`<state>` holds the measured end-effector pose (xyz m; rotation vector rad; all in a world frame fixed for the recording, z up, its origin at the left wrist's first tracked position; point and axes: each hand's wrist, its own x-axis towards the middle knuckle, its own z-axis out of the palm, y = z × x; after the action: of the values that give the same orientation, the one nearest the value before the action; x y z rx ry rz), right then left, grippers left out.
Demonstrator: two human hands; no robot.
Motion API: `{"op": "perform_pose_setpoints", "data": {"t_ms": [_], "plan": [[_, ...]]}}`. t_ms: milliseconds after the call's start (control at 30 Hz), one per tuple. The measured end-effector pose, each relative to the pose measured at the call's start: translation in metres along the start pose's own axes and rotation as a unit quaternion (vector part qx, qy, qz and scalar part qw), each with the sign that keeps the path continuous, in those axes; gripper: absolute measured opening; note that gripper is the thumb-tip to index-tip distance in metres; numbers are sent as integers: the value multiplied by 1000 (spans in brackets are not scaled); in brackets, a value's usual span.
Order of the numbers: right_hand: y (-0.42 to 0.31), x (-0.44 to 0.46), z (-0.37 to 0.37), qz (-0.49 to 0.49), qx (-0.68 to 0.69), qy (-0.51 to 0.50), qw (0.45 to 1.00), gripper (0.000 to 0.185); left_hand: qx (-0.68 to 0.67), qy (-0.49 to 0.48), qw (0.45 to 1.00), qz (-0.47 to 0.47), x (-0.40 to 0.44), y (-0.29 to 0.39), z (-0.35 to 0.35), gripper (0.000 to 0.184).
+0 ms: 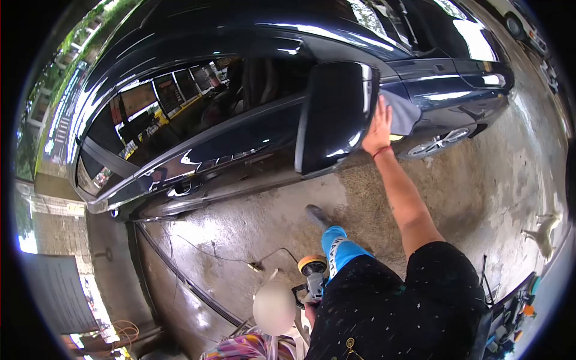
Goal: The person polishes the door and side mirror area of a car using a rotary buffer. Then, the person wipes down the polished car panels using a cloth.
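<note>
My right hand reaches out to the dark car with its fingers stretched, beside the black side mirror. A grey cloth lies against the car body right next to these fingers, partly behind them. Low in the view, close to my black speckled clothing, my left hand is wrapped round a polisher with an orange pad; much of this hand is hidden.
A cable runs over the wet floor to the left. Another person in a colourful garment is at the bottom. A pale animal lies at the right, above a rack of tools.
</note>
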<state>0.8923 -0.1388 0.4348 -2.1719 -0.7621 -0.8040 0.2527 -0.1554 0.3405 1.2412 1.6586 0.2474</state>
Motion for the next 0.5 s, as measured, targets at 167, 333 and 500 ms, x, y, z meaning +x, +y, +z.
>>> {"op": "perform_pose_setpoints", "data": {"t_ms": [167, 333, 500], "plan": [[90, 11, -83, 146, -51, -52, 987, 94, -16, -29, 999, 2, 6, -4, 8, 25], [165, -43, -145, 461, 209, 175, 845, 39, -24, -49, 999, -2, 23, 14, 22, 25], [145, -89, -180, 495, 340, 280, 749, 50, -33, -75, 997, -3, 42, 43, 43, 24]]}}
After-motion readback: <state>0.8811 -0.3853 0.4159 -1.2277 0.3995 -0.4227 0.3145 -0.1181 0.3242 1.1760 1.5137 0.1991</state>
